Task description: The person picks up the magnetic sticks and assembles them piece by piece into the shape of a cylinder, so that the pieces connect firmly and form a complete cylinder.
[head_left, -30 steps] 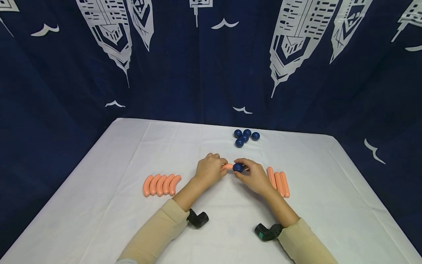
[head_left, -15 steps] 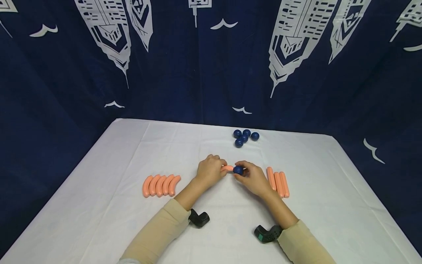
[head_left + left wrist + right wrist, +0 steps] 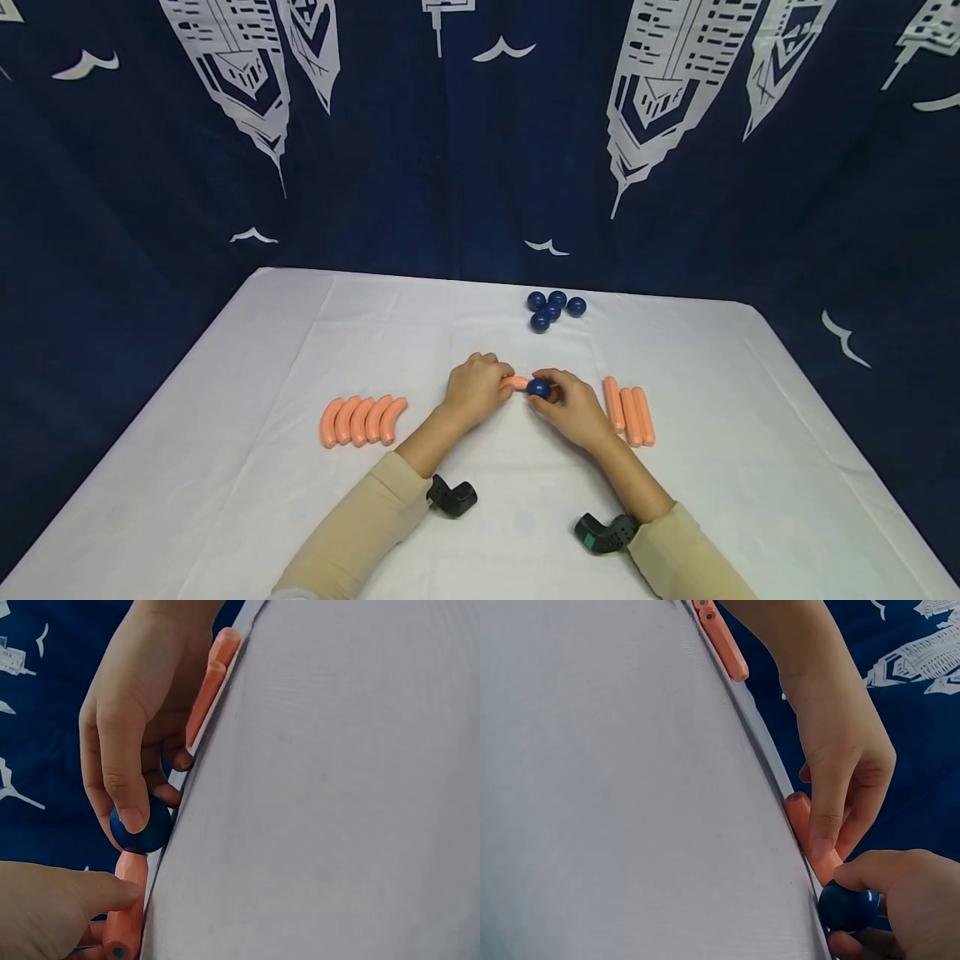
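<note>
My left hand (image 3: 476,388) pinches an orange rod (image 3: 126,924) between thumb and fingers; the rod has a small dark round inset in its near end. At the rod's other end is a dark blue ball (image 3: 141,831), which my right hand (image 3: 573,408) grips with thumb and fingertips. Ball and rod meet end to end in both wrist views. Both hands are over the middle of the white table. Part of the rod is hidden behind the left fingers, and the right fingers cover part of the ball.
Several curved orange rods (image 3: 358,421) lie in a row at the left. Three straight orange rods (image 3: 632,415) lie beside the right forearm. Several dark blue balls (image 3: 552,312) cluster near the back edge of the white-covered table (image 3: 480,533), before a navy curtain (image 3: 450,167).
Both hands keep their hold. The ball and the rod's end have dipped slightly toward the person since a second ago. The head view has shifted a little.
</note>
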A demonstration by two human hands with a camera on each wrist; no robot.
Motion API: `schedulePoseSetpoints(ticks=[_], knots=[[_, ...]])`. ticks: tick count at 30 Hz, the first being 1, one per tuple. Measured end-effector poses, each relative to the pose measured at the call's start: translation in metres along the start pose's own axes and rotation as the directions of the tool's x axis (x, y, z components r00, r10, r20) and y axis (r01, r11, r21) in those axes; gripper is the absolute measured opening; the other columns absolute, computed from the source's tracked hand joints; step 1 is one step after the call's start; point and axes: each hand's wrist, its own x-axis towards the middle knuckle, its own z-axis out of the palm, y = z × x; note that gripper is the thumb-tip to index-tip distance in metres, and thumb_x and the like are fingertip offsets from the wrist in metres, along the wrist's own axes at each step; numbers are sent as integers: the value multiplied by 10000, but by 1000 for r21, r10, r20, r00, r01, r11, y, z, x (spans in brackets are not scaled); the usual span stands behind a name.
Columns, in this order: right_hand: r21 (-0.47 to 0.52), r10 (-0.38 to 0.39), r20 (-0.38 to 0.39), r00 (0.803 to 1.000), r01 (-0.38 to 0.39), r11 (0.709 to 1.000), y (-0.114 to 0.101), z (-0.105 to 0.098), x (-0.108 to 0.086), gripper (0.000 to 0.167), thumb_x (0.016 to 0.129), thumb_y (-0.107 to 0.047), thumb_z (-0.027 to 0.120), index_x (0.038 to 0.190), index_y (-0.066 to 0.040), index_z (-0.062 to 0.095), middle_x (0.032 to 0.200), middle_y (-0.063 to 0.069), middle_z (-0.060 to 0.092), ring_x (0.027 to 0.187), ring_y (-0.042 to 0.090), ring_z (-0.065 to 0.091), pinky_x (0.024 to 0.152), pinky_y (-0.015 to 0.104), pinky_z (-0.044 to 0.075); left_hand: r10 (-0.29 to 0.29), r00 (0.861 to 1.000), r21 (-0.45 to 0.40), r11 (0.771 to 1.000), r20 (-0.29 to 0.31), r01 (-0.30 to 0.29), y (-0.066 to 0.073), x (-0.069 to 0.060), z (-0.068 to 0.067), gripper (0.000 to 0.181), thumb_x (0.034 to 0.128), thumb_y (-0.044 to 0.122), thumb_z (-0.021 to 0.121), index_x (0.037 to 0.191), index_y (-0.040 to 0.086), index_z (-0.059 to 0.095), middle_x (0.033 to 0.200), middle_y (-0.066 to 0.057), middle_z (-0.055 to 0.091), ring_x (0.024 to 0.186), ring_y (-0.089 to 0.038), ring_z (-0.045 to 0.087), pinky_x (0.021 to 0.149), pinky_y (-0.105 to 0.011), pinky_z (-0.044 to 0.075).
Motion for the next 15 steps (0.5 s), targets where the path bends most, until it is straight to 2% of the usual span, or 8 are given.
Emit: schedulePoseSetpoints(ticks=[15], knots=[[31, 4, -29, 1000, -3, 1000, 7, 2, 0, 346, 858, -154, 745, 1167, -20, 664, 838, 33, 590, 734, 150, 518, 659, 299, 431, 35, 998, -123, 992, -44, -40, -8, -2, 14, 187, 895, 241, 718, 1053, 145, 742, 884, -18, 632, 784, -174, 583, 625, -306, 498]])
